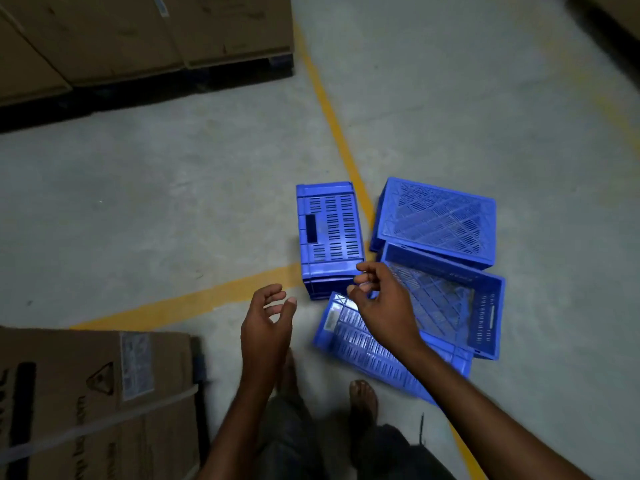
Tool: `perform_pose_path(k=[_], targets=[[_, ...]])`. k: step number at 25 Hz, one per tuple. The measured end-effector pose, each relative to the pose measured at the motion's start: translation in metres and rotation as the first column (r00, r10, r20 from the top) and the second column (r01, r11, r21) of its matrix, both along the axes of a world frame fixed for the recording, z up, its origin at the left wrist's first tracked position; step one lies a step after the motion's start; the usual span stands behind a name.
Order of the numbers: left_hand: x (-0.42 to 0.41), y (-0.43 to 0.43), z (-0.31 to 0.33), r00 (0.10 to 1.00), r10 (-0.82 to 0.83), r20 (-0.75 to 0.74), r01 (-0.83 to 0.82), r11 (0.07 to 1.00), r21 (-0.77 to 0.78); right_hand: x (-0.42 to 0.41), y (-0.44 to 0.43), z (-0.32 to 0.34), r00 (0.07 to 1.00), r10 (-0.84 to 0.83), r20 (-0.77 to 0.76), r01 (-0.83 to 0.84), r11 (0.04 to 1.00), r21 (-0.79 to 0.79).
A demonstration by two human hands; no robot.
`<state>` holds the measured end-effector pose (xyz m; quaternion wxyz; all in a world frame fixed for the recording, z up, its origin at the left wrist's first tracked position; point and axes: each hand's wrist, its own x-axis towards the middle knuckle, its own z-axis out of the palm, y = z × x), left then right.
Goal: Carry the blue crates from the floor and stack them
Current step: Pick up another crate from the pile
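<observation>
Several blue slotted crates lie scattered on the concrete floor. One crate (329, 233) lies on its side at the left of the group. An upturned crate (436, 220) shows its lattice bottom at the back right. An open crate (460, 306) sits in front of it, and another crate (367, 344) lies tilted nearest my feet. My right hand (381, 303) hovers above the near crates with fingers loosely curled, holding nothing. My left hand (266, 323) hangs to the left of the crates, fingers relaxed and empty.
A cardboard box (93, 403) with a strap stands at the lower left. Large cartons on a dark pallet (138, 39) fill the upper left. Yellow floor lines (332, 116) cross under the crates. My bare feet (362, 396) stand just behind the nearest crate.
</observation>
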<state>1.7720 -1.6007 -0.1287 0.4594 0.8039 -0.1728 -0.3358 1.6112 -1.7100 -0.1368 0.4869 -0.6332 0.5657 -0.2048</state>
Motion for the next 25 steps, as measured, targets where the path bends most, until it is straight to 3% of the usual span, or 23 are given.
perform_pose_path(k=[5, 12, 15, 21, 25], targets=[[0.062, -0.048, -0.092, 0.992, 0.003, -0.129, 0.000, 1.000, 0.023, 0.079, -0.060, -0.093, 0.993, 0.037, -0.112, -0.026, 0.995, 0.095], [0.135, -0.105, -0.171, 0.988, 0.064, -0.139, -0.057, 0.997, 0.053, 0.184, -0.143, -0.220, 0.957, 0.145, -0.251, -0.075, 0.961, 0.267], [0.149, -0.111, -0.194, 0.984, 0.104, -0.147, -0.096, 0.993, 0.062, 0.210, -0.156, -0.255, 0.952, 0.116, -0.282, -0.027, 0.953, 0.301], [0.153, -0.098, -0.206, 0.974, 0.140, -0.180, -0.121, 0.986, 0.116, 0.223, -0.177, -0.268, 0.985, 0.024, -0.170, 0.055, 0.894, 0.445], [0.146, -0.097, -0.181, 0.972, 0.124, -0.201, -0.109, 0.990, 0.087, 0.172, -0.192, -0.228, 0.973, -0.080, -0.216, 0.153, 0.926, 0.346]])
